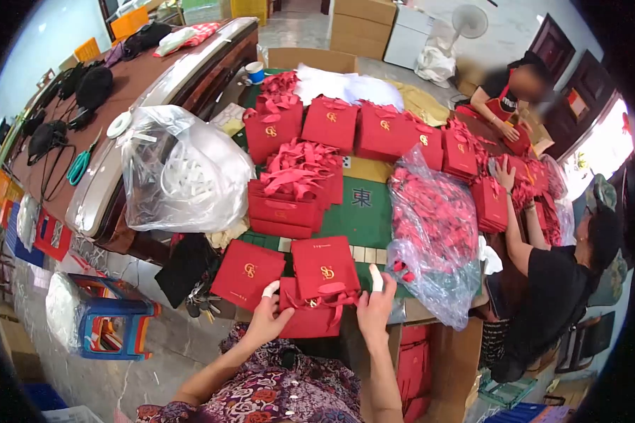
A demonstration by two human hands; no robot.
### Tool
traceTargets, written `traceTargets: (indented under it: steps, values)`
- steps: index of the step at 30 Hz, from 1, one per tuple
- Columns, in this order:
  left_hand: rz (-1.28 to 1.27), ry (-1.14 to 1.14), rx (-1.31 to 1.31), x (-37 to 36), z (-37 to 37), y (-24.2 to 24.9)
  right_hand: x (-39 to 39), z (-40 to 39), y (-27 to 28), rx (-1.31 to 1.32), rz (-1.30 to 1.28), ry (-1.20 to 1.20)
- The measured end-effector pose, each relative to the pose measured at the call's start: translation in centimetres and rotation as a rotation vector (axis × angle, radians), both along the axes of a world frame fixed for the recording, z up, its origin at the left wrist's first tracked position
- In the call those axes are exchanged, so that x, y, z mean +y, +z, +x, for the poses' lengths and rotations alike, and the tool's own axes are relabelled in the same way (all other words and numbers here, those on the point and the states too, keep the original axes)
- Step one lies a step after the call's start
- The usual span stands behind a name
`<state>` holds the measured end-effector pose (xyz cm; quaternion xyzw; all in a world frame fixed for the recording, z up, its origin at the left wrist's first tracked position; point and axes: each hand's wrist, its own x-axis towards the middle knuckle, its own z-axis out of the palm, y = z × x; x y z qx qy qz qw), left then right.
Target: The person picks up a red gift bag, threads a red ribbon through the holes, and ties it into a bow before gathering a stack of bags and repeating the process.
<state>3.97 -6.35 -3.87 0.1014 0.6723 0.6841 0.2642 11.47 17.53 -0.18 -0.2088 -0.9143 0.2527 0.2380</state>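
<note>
Several red gift bags with gold print lie at the table's near edge. My left hand (pixel 271 317), a white wrap on one finger, has its fingers apart at the left side of a red bag with ribbon handles (pixel 310 324). At that bag's right side, my right hand (pixel 376 302) is spread, one finger also wrapped in white. Another red bag (pixel 324 268) lies just beyond it, partly over its top. A flat red bag (pixel 248 273) is to the left. Beyond stand red bags with loose ribbons (pixel 286 211).
A clear plastic bag of red ribbons (pixel 434 218) is on the right, a clear bag of white cord (pixel 190 169) on the left. Two co-workers (pixel 557 282) (pixel 508 99) handle red bags at the right. An open carton (pixel 448 374) holds red bags below.
</note>
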Motion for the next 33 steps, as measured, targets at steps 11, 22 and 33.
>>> traceTargets:
  steps: [11, 22, 33]
  values:
    - [-0.326, -0.099, 0.120, 0.1, 0.5, 2.8, 3.9, -3.6, 1.7, 0.115, -0.122, 0.345]
    - [-0.187, -0.054, 0.104, 0.4, 0.6, 2.5, 1.8, -9.5, 6.0, 0.170, -0.367, 0.243]
    - [0.155, 0.144, 0.048, -5.0, 1.5, 2.3, 5.0, -6.6, 7.1, 0.480, -0.841, -0.044]
